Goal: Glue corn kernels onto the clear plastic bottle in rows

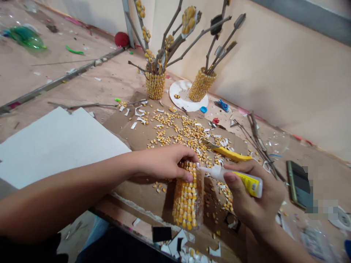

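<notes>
My left hand [164, 162] grips the top of a clear plastic cup covered in rows of yellow corn kernels [186, 199], which lies on its side on a cardboard sheet [142, 137]. My right hand [253, 197] is closed around a small white and yellow glue tube [241, 179]. The tube's nozzle points left and touches the cup's upper edge next to my left fingers. Loose corn kernels [178, 133] are scattered over the cardboard beyond the cup.
Two kernel-covered cups holding twigs stand at the back, one [155, 84] on the cardboard and one [200, 84] on a white plate [178, 91]. A white sheet [55, 144] lies left. A yellow cutter [230, 153], loose twigs [256, 140] and a phone [298, 184] lie right.
</notes>
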A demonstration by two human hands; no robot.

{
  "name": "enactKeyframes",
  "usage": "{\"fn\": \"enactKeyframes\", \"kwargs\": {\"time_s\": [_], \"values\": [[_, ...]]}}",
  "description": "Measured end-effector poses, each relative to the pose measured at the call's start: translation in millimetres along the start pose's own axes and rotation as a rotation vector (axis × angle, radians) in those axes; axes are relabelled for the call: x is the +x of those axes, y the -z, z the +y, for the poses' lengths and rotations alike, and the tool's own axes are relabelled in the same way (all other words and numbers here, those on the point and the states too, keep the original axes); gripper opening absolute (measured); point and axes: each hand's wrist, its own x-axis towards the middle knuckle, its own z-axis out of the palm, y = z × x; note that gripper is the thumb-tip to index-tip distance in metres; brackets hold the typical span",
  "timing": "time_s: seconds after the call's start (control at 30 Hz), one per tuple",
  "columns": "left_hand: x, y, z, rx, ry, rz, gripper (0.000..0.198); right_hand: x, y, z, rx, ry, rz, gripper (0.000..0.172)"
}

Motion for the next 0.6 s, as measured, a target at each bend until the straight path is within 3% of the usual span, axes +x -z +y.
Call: {"fn": "enactKeyframes", "kwargs": {"time_s": [0.6], "values": [[1.3, 0.6, -2.5, 0.036, -0.019, 0.008, 0.028, -1.4, -3.1, 4.9, 0.011, -0.025, 0.005, 0.014]]}}
